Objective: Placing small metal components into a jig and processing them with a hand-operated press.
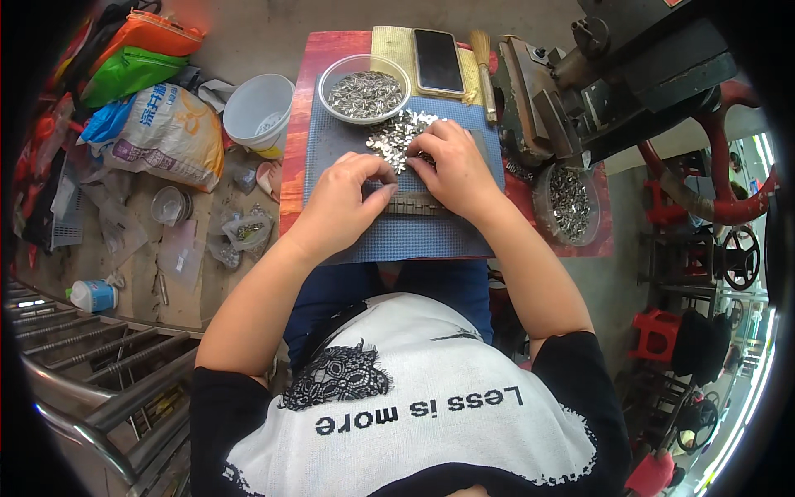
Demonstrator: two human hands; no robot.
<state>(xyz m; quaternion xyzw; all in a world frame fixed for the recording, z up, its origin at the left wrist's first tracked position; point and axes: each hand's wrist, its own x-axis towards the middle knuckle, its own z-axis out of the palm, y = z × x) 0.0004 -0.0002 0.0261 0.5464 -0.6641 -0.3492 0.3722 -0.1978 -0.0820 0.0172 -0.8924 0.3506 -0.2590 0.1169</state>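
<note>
My left hand (346, 203) is curled at the left end of a slotted metal strip (416, 205), its thumb and forefinger tips drawn close together. Whatever sits between them is too small to make out. Across from it, my right hand (457, 170) bends over the edge of a loose pile of small shiny metal pieces (401, 132), thumb and fingers pinched; what they hold is hidden. The strip lies on a blue textured mat (397, 241). Beyond the pile stands a clear round bowl (324, 93) full of small metal parts (364, 93).
A phone (439, 61) and a straw brush (482, 74) lie at the table's far side. A dark press machine (571, 99) stands to the right, beside a clear tub of metal parts (567, 203). On the left are a white bucket (255, 103) and a large sack (161, 132).
</note>
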